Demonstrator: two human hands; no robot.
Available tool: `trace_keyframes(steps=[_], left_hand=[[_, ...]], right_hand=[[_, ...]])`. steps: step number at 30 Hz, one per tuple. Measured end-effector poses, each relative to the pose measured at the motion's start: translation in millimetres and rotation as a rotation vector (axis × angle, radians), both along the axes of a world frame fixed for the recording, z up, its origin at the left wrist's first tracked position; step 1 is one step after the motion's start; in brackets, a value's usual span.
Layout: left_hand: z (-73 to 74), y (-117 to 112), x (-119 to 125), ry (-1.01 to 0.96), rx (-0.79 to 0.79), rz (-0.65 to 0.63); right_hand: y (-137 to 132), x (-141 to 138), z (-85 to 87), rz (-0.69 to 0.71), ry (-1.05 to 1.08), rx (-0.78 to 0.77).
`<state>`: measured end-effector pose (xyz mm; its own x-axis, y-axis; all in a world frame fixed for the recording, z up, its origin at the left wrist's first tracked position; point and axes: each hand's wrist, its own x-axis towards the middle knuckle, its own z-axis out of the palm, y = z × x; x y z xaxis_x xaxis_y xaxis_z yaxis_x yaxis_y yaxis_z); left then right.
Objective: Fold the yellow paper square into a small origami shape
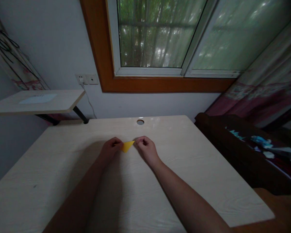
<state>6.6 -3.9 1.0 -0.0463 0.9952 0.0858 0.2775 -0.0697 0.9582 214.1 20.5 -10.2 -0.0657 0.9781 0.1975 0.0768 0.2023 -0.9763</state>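
A small yellow piece of folded paper (127, 146), triangular in outline with one point toward me, is held between my two hands over the desk (174, 181). My left hand (111, 149) pinches its left corner, fingers closed. At the right corner, the fingertips of my right hand (146, 148) are pinched together on the paper's thin tip. Parts of the paper's left end are hidden behind my left fingers.
A raised shelf (70, 97) on black legs stands at the desk's back left, with a pale sheet (38, 98) on it. Near the back edge is a round cable hole (140, 122). A dark wooden piece of furniture (223, 139) stands beyond the right edge.
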Motion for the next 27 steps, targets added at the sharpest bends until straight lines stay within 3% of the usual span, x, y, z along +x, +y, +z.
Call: trace_keyframes(steps=[5, 13, 27], left_hand=[[-0.5, 1.2, -0.7, -0.066, -0.006, 0.013], [-1.0, 0.2, 1.2, -0.026, 0.010, -0.041], [1.0, -2.3, 7.1, 0.153, 0.042, -0.145]], right_hand=[[0.8, 0.3, 2.8, 0.043, 0.095, -0.047], [-4.2, -2.4, 0.7, 0.234, -0.023, -0.010], [-8.2, -3.0, 2.7, 0.230, -0.169, 0.145]])
